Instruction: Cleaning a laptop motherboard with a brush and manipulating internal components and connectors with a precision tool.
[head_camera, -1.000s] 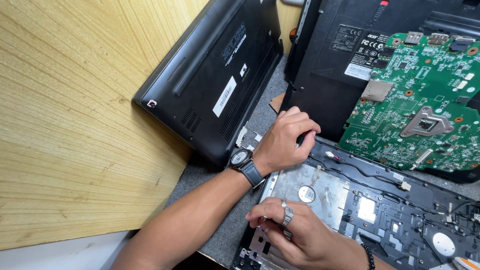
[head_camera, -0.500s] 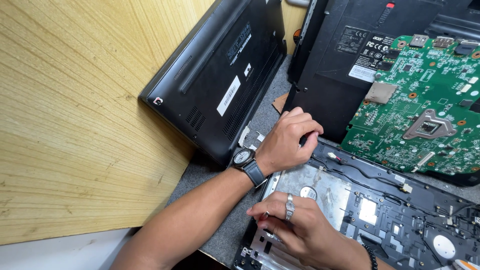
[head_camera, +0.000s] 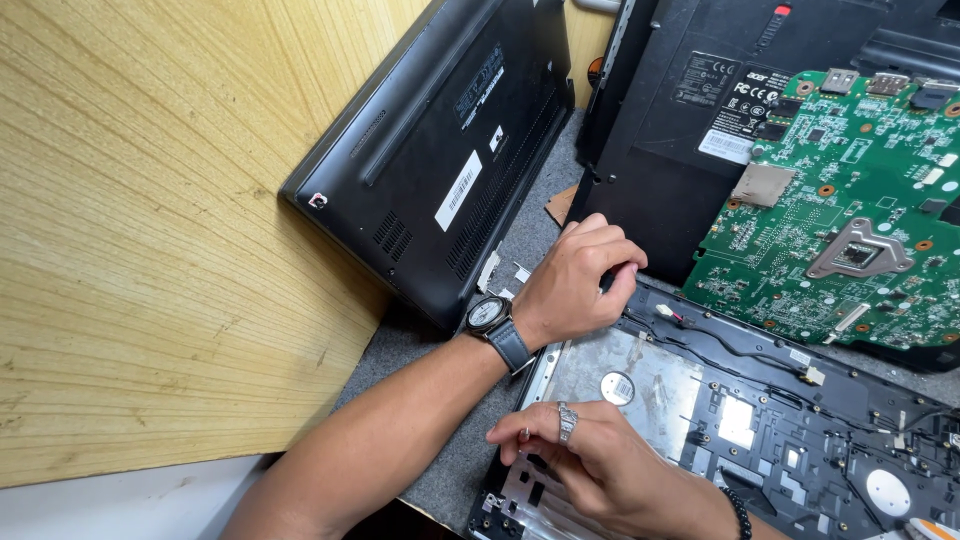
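Observation:
An opened black laptop chassis (head_camera: 800, 440) lies in front of me with its silver inner plate (head_camera: 640, 375) exposed. My left hand (head_camera: 575, 280), with a wristwatch (head_camera: 490, 315) on it, is curled over the chassis's far left corner, fingers closed on the edge. My right hand (head_camera: 600, 465), wearing a ring and a bead bracelet, lies on the near left part of the chassis. Its fingers hold the left rim. What lies under its palm is hidden.
A closed black laptop (head_camera: 440, 150) leans bottom-out against the wooden wall (head_camera: 130, 220) on the left. Another black laptop base (head_camera: 680, 120) stands behind, with a green motherboard (head_camera: 850, 210) resting on it at the right. Grey mat (head_camera: 450, 460) covers the bench.
Both hands stay on the chassis almost where they were. The right hand's fingers have shifted slightly along the left rim.

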